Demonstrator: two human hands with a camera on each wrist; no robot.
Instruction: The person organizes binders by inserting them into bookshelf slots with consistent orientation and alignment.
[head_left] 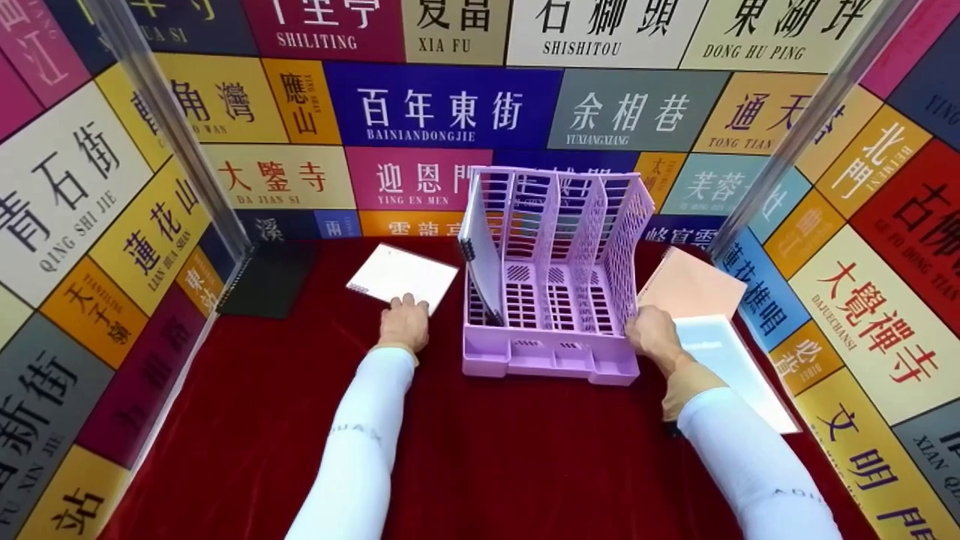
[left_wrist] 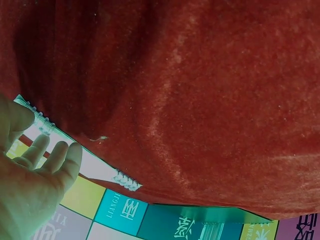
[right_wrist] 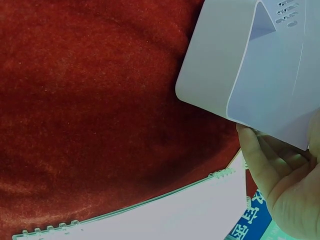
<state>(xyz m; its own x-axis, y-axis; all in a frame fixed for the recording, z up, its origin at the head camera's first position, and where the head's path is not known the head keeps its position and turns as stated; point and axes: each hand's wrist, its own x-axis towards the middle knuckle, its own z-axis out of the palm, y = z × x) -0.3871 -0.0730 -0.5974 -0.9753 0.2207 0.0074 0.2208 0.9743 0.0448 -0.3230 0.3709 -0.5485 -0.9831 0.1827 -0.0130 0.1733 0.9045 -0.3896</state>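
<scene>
A purple file rack (head_left: 559,352) with several slots stands in the middle, a spiral notebook (head_left: 481,255) upright in its leftmost slot. My right hand (head_left: 654,337) is at the rack's right front corner; in the right wrist view its fingers (right_wrist: 257,155) curl against the lower edge of the side wall, with the thumb at the frame's edge. To the left, a white spiral notebook (head_left: 397,271) lies flat. My left hand (head_left: 405,324) reaches over its near edge, and in the left wrist view the fingers (left_wrist: 72,160) are spread loosely in front of the notebook's spiral edge.
A black notebook (head_left: 270,281) lies at the far left by the wall. On the right, a peach notebook (head_left: 694,285) is partly covered by a white one (head_left: 731,367). Printed panels (head_left: 442,105) enclose the red cloth (head_left: 525,457) at the back and sides.
</scene>
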